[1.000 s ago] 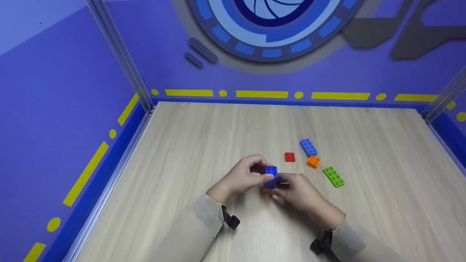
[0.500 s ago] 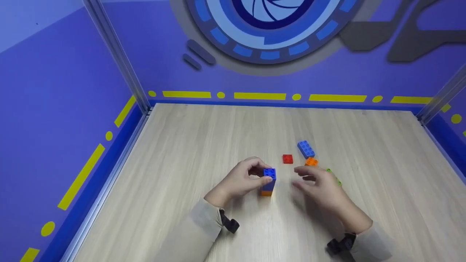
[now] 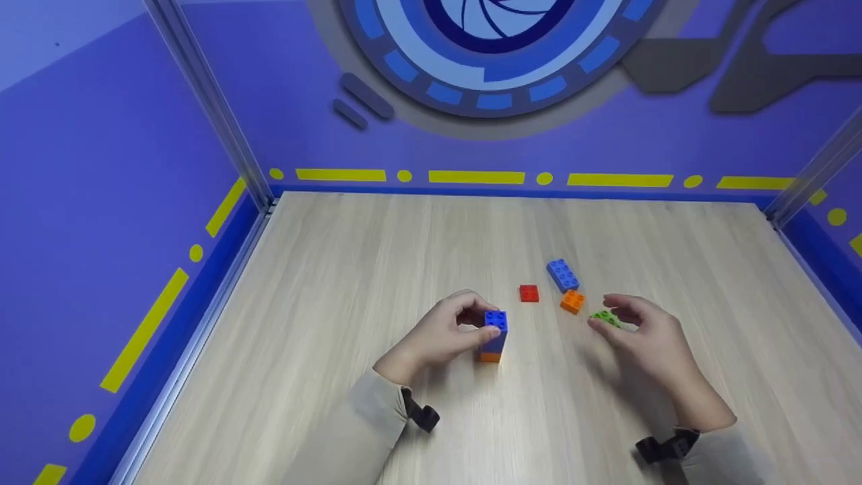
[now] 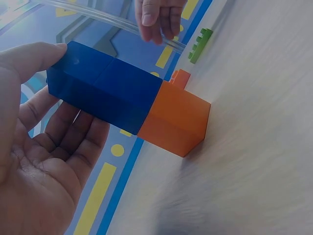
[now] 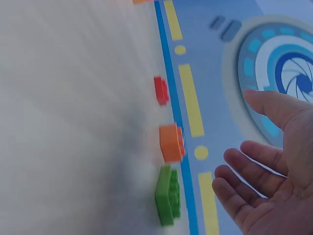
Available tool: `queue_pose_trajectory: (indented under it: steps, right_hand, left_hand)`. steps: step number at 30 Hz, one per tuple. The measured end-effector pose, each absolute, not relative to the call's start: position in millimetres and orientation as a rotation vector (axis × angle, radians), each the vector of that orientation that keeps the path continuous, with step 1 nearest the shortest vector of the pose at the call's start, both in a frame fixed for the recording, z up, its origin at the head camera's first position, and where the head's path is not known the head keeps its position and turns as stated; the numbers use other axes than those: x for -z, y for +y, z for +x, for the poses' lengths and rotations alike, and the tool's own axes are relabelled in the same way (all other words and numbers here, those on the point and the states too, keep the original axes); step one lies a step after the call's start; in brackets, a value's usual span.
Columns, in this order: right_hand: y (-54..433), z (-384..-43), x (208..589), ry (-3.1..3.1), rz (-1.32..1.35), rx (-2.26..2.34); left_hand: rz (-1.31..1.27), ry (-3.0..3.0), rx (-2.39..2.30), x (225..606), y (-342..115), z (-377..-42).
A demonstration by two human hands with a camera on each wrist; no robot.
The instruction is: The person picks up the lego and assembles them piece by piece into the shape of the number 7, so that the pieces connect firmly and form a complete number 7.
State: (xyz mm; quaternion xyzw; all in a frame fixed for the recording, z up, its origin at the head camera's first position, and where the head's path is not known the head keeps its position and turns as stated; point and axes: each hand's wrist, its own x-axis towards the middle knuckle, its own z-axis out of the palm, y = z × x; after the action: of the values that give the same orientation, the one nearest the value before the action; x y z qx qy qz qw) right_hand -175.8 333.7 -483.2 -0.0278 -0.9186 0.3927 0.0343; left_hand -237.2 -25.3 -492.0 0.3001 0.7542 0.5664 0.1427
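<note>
Just below centre in the head view, we see the left hand (image 3: 444, 330) with thumb and fingers pinching the blue upper part of a stack (image 3: 494, 342), upright over the tabletop (image 3: 337, 269), orange end down. Right of centre, the right hand (image 3: 650, 340) holds nothing, its fingers parted and partly covering the green brick (image 3: 606, 316). The right wrist view, low in the frame, shows us those fingers apart from that brick. Only the left wrist view gives us the seam across the stack's blue part.
</note>
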Motion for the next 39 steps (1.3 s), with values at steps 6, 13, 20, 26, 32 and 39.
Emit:
queue_pose_trajectory:
  steps: [6,13,20,26,32,39]
  right_hand:
    - [353,-177,491,-2.842,-0.152,-1.148]
    - [366,-182,501,-2.880,-0.189,-1.091]
    - [368,-184,507,-2.985,-0.199,-1.072]
    - [366,-188,506,-3.109,-0.215,-0.993]
    - [364,-190,503,-3.136,-0.239,-0.972]
    - [366,-190,498,-3.095,-0.229,-0.918]
  left_hand:
    - [0.866,2.169,-1.639,492,-26,-237]
    - [0.827,2.161,-1.653,494,-26,-238]
    - [0.833,2.155,-1.655,494,-27,-239]
    - [0.835,2.148,-1.656,494,-27,-238]
    - [0.822,2.156,-1.647,494,-26,-238]
    - [0.816,2.166,-1.638,493,-25,-236]
